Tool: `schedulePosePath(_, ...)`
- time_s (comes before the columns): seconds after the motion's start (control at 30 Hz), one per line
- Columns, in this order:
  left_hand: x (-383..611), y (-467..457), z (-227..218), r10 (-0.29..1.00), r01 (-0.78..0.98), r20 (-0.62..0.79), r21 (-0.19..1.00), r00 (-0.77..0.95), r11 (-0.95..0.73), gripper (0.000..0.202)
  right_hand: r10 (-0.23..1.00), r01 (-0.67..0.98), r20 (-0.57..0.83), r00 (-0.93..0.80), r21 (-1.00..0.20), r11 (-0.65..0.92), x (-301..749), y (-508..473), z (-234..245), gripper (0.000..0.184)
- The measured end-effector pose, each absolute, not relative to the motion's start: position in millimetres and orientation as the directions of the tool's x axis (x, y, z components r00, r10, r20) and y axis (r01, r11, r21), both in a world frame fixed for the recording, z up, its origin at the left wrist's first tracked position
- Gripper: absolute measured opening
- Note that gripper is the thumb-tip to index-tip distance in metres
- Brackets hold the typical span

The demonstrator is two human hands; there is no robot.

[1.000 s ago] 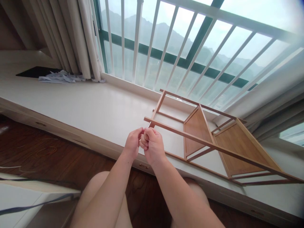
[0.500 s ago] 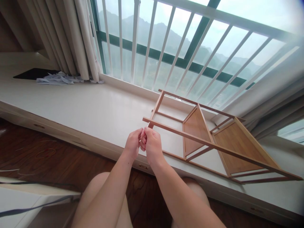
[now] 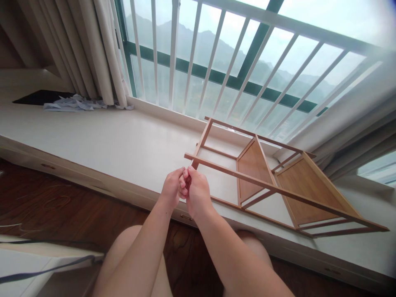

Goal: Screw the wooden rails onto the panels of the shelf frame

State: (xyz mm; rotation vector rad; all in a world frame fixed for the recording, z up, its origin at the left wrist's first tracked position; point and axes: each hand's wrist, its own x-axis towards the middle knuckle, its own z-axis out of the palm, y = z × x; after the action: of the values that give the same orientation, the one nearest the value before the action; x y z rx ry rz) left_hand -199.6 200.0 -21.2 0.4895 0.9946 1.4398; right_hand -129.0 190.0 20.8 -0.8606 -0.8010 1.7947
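A wooden rack frame (image 3: 235, 172) lies on its side on the white window ledge, with two wooden panels set between its rails. At its near left corner, a thin metal rod (image 3: 192, 162) sticks up from my fingers and meets the frame. My right hand (image 3: 198, 189) is closed around the rod's lower end, thumb on top. Pressed against it is my left hand (image 3: 170, 185), its thumb and fingers pinched together by the rod's base. What lies inside the left fingers is hidden.
Crumpled white strips (image 3: 74, 103) and a black flat sheet (image 3: 38, 97) lie at the ledge's left end by the curtain (image 3: 89, 53). White railing bars (image 3: 190, 62) stand behind the rack. A white box-like piece (image 3: 27, 264) with a dark strap is at lower left.
The whole view has shifted slightly, so the rack appears a little further left. My hands stay together at the same corner, with the fingers turned a little.
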Motion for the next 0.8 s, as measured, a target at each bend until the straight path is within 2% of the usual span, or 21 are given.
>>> schedulePosePath(0.17,-200,198,-21,0.963,-0.563,-0.214,0.822,-0.165,0.087,0.033,0.924,-0.415,-0.267,-0.275,-0.834,-0.364,-136,188,26,0.037)
schedulePosePath(0.23,-199,199,-21,0.963,-0.566,-0.172,0.824,-0.209,0.024,0.035,0.951,-0.356,-0.239,-0.197,-0.886,-0.297,-139,190,25,0.04)
schedulePosePath(0.37,-198,203,-22,0.961,-0.56,-0.129,0.828,-0.246,-0.033,0.034,0.99,-0.203,-0.085,-0.111,-0.973,-0.106,-139,195,18,0.047)
schedulePosePath(0.5,-199,205,-26,0.974,-0.563,-0.141,0.826,-0.177,0.018,0.033,0.978,-0.276,-0.022,-0.207,-0.958,-0.08,-130,198,7,0.048)
schedulePosePath(0.63,-200,205,-27,0.984,-0.59,-0.128,0.807,-0.126,0.029,0.032,0.971,-0.191,0.095,-0.219,-0.98,0.053,-119,202,-1,0.05)
schedulePosePath(0.8,-197,203,-24,0.988,-0.566,-0.106,0.824,-0.115,0.022,0.033,0.948,-0.293,0.058,-0.314,-0.955,-0.039,-117,201,2,0.048)
